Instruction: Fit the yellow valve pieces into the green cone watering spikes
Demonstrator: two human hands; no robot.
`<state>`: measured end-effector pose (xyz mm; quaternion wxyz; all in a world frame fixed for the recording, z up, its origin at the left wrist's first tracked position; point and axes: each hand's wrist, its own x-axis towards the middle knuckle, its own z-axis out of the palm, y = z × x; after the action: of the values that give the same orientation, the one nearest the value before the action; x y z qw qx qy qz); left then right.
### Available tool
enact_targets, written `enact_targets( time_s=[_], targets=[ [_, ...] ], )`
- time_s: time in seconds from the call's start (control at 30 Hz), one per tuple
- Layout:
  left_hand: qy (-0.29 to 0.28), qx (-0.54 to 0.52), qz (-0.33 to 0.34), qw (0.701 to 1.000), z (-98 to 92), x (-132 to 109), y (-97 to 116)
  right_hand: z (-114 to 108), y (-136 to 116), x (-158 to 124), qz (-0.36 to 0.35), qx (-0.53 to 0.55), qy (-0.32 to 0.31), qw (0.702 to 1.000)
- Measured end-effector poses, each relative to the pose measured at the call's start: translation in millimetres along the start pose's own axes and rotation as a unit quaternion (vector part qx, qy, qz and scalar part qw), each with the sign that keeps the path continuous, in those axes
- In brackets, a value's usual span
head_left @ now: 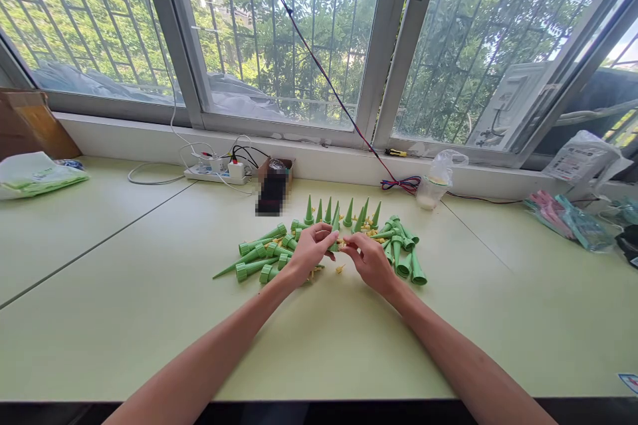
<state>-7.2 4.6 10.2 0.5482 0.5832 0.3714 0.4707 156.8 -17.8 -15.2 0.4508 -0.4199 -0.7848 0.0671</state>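
My left hand (312, 249) is closed around a green plastic cone spike (335, 220), which points upward. Close beside it, my right hand (367, 257) pinches a small yellow plastic piece (342, 242) against the spike's lower end; the fingers partly hide it. Several green spikes (348, 212) stand upright in a row behind my hands. To the left, green spikes with ribbed caps (255, 268) lie in a heap. More green spikes (417, 268) lie to the right, open ends toward me. One loose yellow piece (339, 269) rests on the table between my wrists.
On the pale green table (149, 319) stand a white power strip (215, 172) and a pixelated dark object (272, 192) at the back. A plastic bag with a cup (434, 180) is by the sill, near coiled wires (401, 184). Packaged bags (573, 219) lie far right.
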Motion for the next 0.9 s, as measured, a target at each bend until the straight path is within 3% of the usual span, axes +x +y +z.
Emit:
enact_targets(
  time_s=[0.4,0.63,0.9],
  targets=[
    [-0.044,0.060,0.076,0.994,2.1,1,-13,1,2,-2,0.029,-0.030,0.001,0.999],
    [-0.044,0.063,0.075,0.994,2.7,1,-10,0,1,-2,0.041,-0.031,0.016,0.999],
    [-0.051,0.172,0.046,0.983,-2.1,1,-11,-5,5,2,0.056,-0.014,0.066,0.996]
  ],
)
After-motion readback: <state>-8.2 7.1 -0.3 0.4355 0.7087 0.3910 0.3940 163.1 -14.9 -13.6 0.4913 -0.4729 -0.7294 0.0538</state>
